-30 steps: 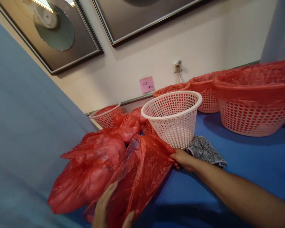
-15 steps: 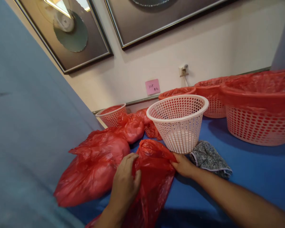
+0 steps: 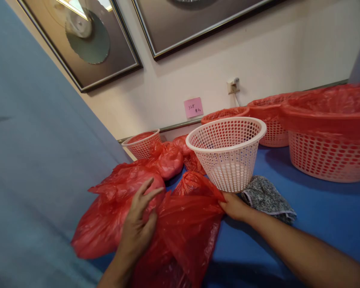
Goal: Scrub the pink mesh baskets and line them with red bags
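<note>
A thin red plastic bag (image 3: 187, 224) is spread between my hands over the blue surface. Its right edge is pinched in the fingers of my right hand (image 3: 235, 205), close to the foot of a white perforated basket (image 3: 232, 168). At the bag's left side my left hand (image 3: 139, 220) has its fingers spread, with nothing gripped in them. Whether that hand still touches the film I cannot tell. Behind and left of it lies a filled red bag (image 3: 105, 224). A grey speckled cloth (image 3: 268, 200) lies just beyond my right wrist.
Baskets lined with red film, such as the large one (image 3: 333, 148), stand along the right and back. Another filled red bag (image 3: 168, 160) and a small basket (image 3: 144, 147) sit at the back left. A blue-grey curtain-like sheet (image 3: 33, 160) borders the left.
My left hand has moved left and its fingers have spread apart. The red bag has widened toward the left. My right hand keeps its hold on the bag's edge.
</note>
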Motion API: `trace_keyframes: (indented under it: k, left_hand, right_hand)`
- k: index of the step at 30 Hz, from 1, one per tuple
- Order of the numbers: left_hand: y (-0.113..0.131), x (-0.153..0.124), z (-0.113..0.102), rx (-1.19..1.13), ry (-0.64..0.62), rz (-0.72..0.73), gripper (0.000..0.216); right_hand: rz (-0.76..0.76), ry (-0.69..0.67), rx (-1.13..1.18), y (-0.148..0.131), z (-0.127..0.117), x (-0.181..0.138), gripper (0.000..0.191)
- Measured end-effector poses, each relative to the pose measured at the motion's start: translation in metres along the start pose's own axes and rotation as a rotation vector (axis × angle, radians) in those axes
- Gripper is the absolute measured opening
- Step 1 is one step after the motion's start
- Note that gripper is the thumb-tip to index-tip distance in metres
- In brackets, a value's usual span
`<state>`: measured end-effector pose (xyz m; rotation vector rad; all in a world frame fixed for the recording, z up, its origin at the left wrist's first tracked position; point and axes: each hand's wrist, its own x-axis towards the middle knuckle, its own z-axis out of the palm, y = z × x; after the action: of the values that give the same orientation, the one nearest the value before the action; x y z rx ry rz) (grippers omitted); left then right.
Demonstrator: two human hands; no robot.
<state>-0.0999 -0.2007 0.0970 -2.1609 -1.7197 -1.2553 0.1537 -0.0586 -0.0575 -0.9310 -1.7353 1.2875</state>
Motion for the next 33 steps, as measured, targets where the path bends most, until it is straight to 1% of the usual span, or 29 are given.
trace_keyframes:
  k: [1,2,3,4,5,7,8,9,10,13,14,16,17,19,21,22,24,25,27,29,31,33]
  left_hand:
    - [-0.005,0.004,0.0,0.057,-0.106,0.069,0.029]
    - [-0.008,0.008,0.001,0.094,-0.18,0.118,0.025]
    - [-0.01,0.01,0.0,0.103,-0.212,0.142,0.022]
    - [-0.009,0.01,0.0,0.088,-0.187,0.138,0.02]
    - [-0.007,0.008,-0.001,0.057,-0.107,0.108,0.018]
    - [0.0,-0.008,-0.002,-0.023,0.171,0.024,0.013]
    - [0.004,-0.022,-0.003,-0.05,0.305,-0.005,0.011]
    - [0.007,-0.039,-0.003,-0.07,0.393,-0.007,0.012]
    - [0.008,-0.059,-0.002,-0.059,0.383,0.029,0.015]
    - [0.003,-0.127,0.008,0.099,0.111,0.223,0.025]
    - [-0.001,-0.148,0.014,0.175,0.072,0.271,0.032]
    - [-0.011,-0.181,0.026,0.357,0.001,0.34,0.055]
    - [-0.017,-0.191,0.031,0.453,-0.012,0.335,0.055]
    - [-0.025,-0.199,0.034,0.557,-0.072,0.29,0.036]
    - [-0.032,-0.194,0.028,0.525,-0.047,0.245,0.029]
    - [-0.034,-0.189,0.022,0.471,0.004,0.224,0.028]
    - [-0.036,-0.178,0.007,0.363,0.155,0.131,0.024]
    - [-0.035,-0.173,0.0,0.314,0.249,0.047,0.02]
    - [-0.032,-0.165,-0.011,0.211,0.451,-0.177,0.013]
    - [-0.026,-0.158,-0.015,0.072,0.642,-0.401,0.016]
    - [-0.019,-0.152,-0.014,-0.141,0.771,-0.59,0.026]
    - [-0.014,-0.146,-0.01,-0.411,0.82,-0.785,0.036]
  right_hand:
    - [0.013,0.004,0.011,0.0,0.0,0.001,0.029]
    - [0.032,0.008,0.026,0.001,0.001,0.002,0.027]
    - [0.056,0.008,0.043,0.002,0.001,0.003,0.024]
    - [0.085,0.006,0.062,0.002,0.001,0.004,0.02]
    - [0.118,0.0,0.081,0.003,0.0,0.005,0.016]
    - [0.186,-0.012,0.116,0.004,-0.002,0.006,0.01]
    - [0.217,-0.018,0.133,0.005,-0.003,0.006,0.008]
    - [0.244,-0.024,0.15,0.005,-0.004,0.006,0.008]
    - [0.263,-0.03,0.168,0.005,-0.006,0.005,0.009]
    - [0.292,-0.051,0.217,0.005,-0.009,0.002,0.013]
    - [0.297,-0.057,0.23,0.004,-0.01,0.001,0.014]
    - [0.304,-0.06,0.246,0.004,-0.01,0.0,0.015]
    - [0.305,-0.058,0.25,0.004,-0.01,-0.001,0.015]
    - [0.305,-0.051,0.249,0.004,-0.009,-0.002,0.015]
    - [0.304,-0.048,0.24,0.003,-0.009,-0.003,0.014]
    - [0.304,-0.048,0.234,0.003,-0.008,-0.004,0.014]
    - [0.307,-0.049,0.222,0.002,-0.008,-0.005,0.015]
    - [0.309,-0.049,0.217,0.001,-0.008,-0.005,0.016]
    - [0.315,-0.051,0.21,0.001,-0.008,-0.005,0.016]
    - [0.317,-0.051,0.21,0.003,-0.007,-0.004,0.015]
    - [0.312,-0.052,0.216,0.006,-0.007,-0.004,0.015]
    - [0.303,-0.058,0.222,0.009,-0.007,-0.004,0.016]
